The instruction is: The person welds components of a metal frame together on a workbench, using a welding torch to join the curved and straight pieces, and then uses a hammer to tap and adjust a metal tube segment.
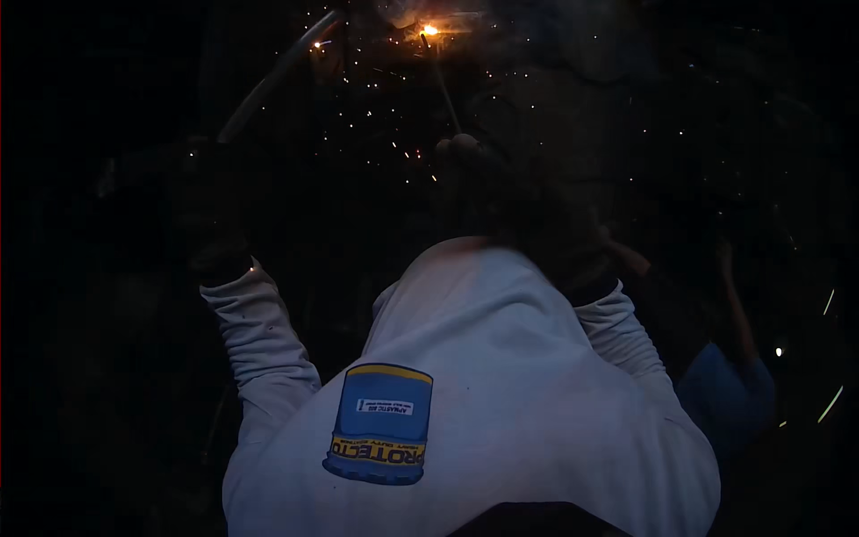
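Dark gloves cover both of my hands, and much of their outline is lost in the darkness. My left hand is closed on the lower end of a slightly curved metal rod that slants up to the right. A thin welding electrode rises from my right hand, which is closed; whatever grips the electrode's base is too dark to make out. A bright welding arc glows orange at the electrode's tip, on a workpiece I can barely see. Smoke hangs just above it.
Sparks fly around the arc and down past my hands. Over at the right, a bare arm and blue cloth show another person close by. My white shirt fills the lower middle. Deep shadow hides most surroundings.
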`<state>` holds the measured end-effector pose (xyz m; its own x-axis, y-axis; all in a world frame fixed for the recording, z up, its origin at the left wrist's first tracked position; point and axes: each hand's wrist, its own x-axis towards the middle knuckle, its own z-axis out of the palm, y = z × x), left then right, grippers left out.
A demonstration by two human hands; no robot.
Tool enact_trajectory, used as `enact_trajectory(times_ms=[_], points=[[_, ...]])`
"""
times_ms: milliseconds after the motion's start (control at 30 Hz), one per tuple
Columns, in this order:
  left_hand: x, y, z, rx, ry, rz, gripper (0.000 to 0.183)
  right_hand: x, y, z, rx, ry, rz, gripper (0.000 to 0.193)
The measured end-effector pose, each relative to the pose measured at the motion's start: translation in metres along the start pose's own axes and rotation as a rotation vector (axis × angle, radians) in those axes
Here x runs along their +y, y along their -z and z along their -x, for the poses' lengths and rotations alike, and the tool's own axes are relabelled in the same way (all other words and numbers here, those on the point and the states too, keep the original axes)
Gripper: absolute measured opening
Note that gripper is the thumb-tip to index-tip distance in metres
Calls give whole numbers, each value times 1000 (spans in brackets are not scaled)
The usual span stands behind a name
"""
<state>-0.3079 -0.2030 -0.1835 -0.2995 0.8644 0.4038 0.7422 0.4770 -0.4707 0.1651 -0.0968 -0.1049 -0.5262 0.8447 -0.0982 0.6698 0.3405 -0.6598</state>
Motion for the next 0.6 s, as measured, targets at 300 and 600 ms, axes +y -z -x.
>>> enact_trajectory(times_ms=[300, 600], points=[[-41, -67, 28, 306, -589, -1686, 29, -14, 6, -7, -59, -82, 64, 62], [-57, -56, -6, 824, -597, -2320, 27, -18, 12, -19, -157, -114, 114, 68]])
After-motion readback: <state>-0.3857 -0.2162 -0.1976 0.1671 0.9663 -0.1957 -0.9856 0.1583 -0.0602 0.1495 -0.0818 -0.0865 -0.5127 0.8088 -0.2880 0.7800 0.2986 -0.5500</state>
